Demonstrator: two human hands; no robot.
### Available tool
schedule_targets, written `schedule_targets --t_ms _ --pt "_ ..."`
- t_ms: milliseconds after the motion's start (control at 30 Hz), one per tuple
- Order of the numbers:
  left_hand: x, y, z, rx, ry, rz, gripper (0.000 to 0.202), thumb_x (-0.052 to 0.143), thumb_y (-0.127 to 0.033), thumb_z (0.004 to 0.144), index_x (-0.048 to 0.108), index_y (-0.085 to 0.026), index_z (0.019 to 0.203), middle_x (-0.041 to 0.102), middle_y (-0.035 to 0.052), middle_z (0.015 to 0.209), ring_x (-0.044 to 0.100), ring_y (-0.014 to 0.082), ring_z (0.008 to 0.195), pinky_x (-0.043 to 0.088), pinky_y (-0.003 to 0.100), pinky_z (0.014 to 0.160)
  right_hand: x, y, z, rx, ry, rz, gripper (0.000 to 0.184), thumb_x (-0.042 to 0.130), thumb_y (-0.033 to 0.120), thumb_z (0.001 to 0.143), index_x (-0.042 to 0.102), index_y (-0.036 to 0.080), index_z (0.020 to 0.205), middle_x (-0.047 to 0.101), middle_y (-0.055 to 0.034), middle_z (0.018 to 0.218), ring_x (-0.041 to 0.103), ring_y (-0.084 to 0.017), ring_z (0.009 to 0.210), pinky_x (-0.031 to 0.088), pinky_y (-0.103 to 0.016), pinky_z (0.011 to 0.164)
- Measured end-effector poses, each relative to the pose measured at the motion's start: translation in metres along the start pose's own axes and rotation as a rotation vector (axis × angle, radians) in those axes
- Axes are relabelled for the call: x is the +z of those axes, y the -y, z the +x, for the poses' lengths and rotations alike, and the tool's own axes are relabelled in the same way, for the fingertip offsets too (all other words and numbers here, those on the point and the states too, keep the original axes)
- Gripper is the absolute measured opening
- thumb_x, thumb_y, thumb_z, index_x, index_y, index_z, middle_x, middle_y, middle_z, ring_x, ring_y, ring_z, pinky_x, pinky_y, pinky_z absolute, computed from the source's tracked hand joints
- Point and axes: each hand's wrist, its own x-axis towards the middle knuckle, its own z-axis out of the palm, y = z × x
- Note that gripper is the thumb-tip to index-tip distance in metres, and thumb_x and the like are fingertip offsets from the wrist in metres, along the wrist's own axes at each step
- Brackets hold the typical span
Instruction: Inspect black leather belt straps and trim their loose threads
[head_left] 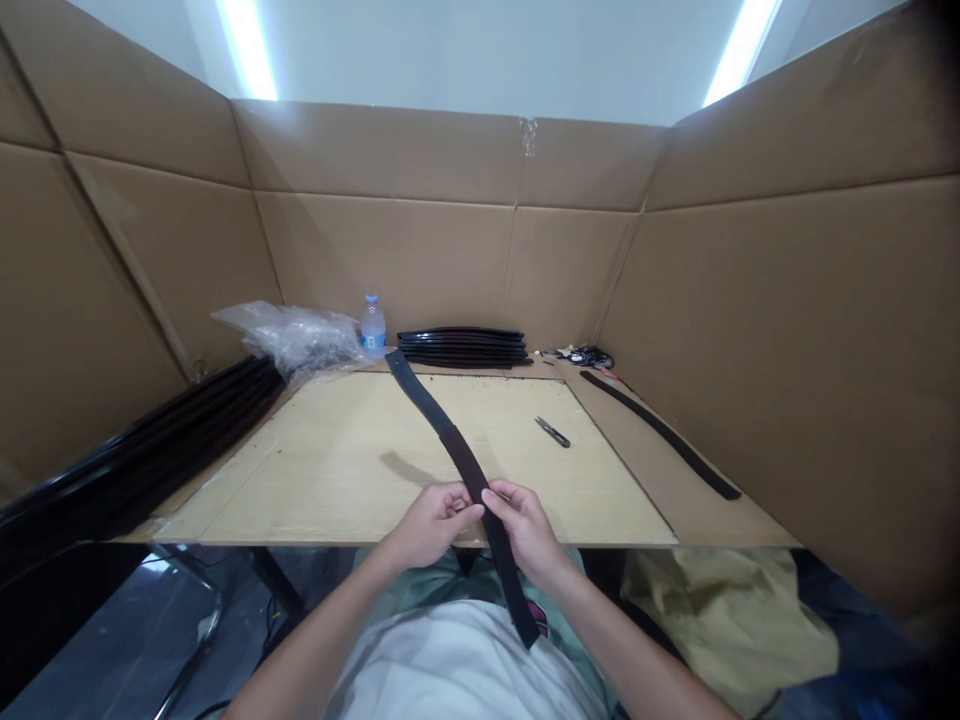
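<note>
A long, slightly curved black strip (466,462) slants from above the middle of the table down toward my lap. Its upper stretch looks glossier and greyer than its lower stretch. My left hand (436,522) pinches the strip's left edge about midway along, thumb on top. On the opposite edge, my right hand (525,525) grips it with the thumb pressed on its face. The fingers behind the strip are partly hidden. Thread snips (553,432) lie on the table to the right of the strip, apart from both hands.
Another black strip (660,434) lies along the right side. At the back stand a stack of black strips (463,347), a water bottle (373,328) and tangled cables (589,357). Clear plastic bags (300,340) and a large black pile (165,430) occupy the left. Cardboard walls (450,240) enclose the table (322,450).
</note>
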Motion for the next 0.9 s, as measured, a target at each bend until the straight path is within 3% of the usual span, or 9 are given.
schedule_targets --t_ms 167,300,533,700,900 --pt "0.001 -0.002 0.000 0.006 0.010 0.004 0.022 0.053 -0.033 0.082 0.058 -0.012 0.081 0.055 -0.0001 0.069 0.044 0.0102 0.061 0.035 0.021 0.056 0.002 0.002 0.001 0.003 -0.013 -0.005 0.022 0.064 0.037 0.076 0.066 0.014 0.078 0.063 -0.0021 0.068 0.055 -0.015 0.066 0.040 -0.024 0.061" --pt "0.002 -0.003 -0.001 0.034 0.045 0.005 0.020 0.052 -0.030 0.082 0.060 -0.012 0.085 0.059 0.0024 0.075 0.049 0.0127 0.068 0.039 0.023 0.062 0.002 0.003 -0.001 -0.076 -0.012 -0.110 0.026 0.062 0.040 0.077 0.064 0.015 0.074 0.062 -0.0017 0.070 0.055 -0.015 0.067 0.041 -0.025 0.064" --pt "0.003 -0.003 -0.002 0.026 0.028 0.002 0.021 0.052 -0.031 0.082 0.059 -0.012 0.081 0.056 0.0009 0.071 0.046 0.0112 0.063 0.037 0.022 0.059 0.003 0.002 0.000 -0.135 -0.025 -0.220 0.028 0.057 0.041 0.081 0.062 0.015 0.073 0.060 -0.0028 0.069 0.054 -0.017 0.070 0.043 -0.027 0.066" --pt "0.001 0.002 -0.003 -0.003 -0.107 -0.032 0.023 0.054 -0.034 0.081 0.056 -0.012 0.074 0.045 -0.0036 0.058 0.037 0.0076 0.052 0.029 0.019 0.048 0.001 0.000 0.000 -0.028 0.012 -0.089 0.028 0.058 0.044 0.079 0.059 0.016 0.080 0.059 -0.0011 0.067 0.055 -0.013 0.060 0.044 -0.023 0.055" --pt "-0.005 0.010 -0.001 -0.051 -0.263 -0.166 0.025 0.055 -0.036 0.080 0.053 -0.013 0.071 0.045 -0.0052 0.051 0.037 0.0064 0.044 0.027 0.019 0.045 -0.002 0.005 -0.003 0.168 0.217 -0.008 0.041 0.046 0.053 0.083 0.056 0.013 0.087 0.059 -0.0014 0.054 0.048 -0.010 0.035 0.035 -0.018 0.031"
